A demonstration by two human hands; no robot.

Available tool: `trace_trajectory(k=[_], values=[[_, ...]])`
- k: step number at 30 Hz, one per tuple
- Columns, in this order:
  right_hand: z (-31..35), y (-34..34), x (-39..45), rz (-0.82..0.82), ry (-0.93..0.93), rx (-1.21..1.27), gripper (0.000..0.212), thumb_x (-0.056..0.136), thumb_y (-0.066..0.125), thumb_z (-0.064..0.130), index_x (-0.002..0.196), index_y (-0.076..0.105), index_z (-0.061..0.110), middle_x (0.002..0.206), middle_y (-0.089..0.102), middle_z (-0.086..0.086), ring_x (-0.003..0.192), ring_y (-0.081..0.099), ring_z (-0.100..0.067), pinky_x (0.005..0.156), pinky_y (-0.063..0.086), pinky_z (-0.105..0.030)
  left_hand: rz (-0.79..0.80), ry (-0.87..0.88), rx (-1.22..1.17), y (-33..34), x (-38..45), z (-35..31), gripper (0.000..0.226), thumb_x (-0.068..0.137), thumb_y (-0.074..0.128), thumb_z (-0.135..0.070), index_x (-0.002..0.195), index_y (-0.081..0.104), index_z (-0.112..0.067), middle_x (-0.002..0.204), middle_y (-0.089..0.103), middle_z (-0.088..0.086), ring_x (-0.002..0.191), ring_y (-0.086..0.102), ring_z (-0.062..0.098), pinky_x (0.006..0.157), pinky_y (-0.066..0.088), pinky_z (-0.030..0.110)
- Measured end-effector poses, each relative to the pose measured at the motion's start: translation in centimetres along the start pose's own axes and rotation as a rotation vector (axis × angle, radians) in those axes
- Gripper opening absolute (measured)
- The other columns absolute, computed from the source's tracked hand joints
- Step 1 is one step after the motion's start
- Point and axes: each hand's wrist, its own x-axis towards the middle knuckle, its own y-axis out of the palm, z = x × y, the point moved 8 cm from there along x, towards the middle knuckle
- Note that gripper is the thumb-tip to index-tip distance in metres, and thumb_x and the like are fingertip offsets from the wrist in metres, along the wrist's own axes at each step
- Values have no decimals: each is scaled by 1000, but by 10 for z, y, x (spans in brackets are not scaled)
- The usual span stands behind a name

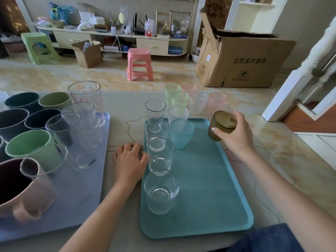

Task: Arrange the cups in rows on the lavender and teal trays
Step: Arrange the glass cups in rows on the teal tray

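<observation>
The teal tray (209,188) lies in front of me with a row of three clear glasses (161,155) along its left side and a blue textured cup (181,132) beside them. My right hand (234,135) holds a brown amber glass (219,127) just over the tray's far right edge. My left hand (129,159) rests flat on the table between the trays, fingers curled, holding nothing. The lavender tray (87,188) on the left carries dark, green and pink mugs (27,144) and tall clear glasses (81,124).
Beyond the teal tray stand loose cups on the table: a clear glass (155,109), a frosted cup (178,113), green cups (175,96) and pale pink cups (216,101). A pink stool (139,63) and a cardboard box (240,59) stand on the floor.
</observation>
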Motion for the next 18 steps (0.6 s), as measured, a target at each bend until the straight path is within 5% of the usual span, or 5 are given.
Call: trace_trajectory(k=[8, 15, 18], values=[[29, 32, -86, 357, -70, 107, 94, 67, 83, 29, 143, 28, 30, 126, 45, 10, 123, 44, -10, 100, 31, -21, -3, -8, 1, -1, 1, 1, 47, 85, 35, -47, 114, 60, -20, 119, 56, 8, 115, 41, 29, 97, 33, 42], [42, 59, -94, 500, -112, 63, 100, 66, 83, 30, 145, 21, 37, 142, 41, 1, 129, 41, -12, 107, 39, -39, -10, -5, 3, -1, 2, 1, 45, 86, 36, -46, 114, 60, -21, 118, 55, 6, 114, 40, 28, 98, 33, 41], [41, 61, -95, 509, -121, 41, 101, 68, 82, 29, 146, 18, 35, 145, 37, -1, 132, 36, -11, 111, 32, -30, -5, -2, -7, -1, 3, 1, 51, 80, 32, -48, 113, 61, -21, 117, 56, 6, 113, 41, 29, 98, 33, 42]])
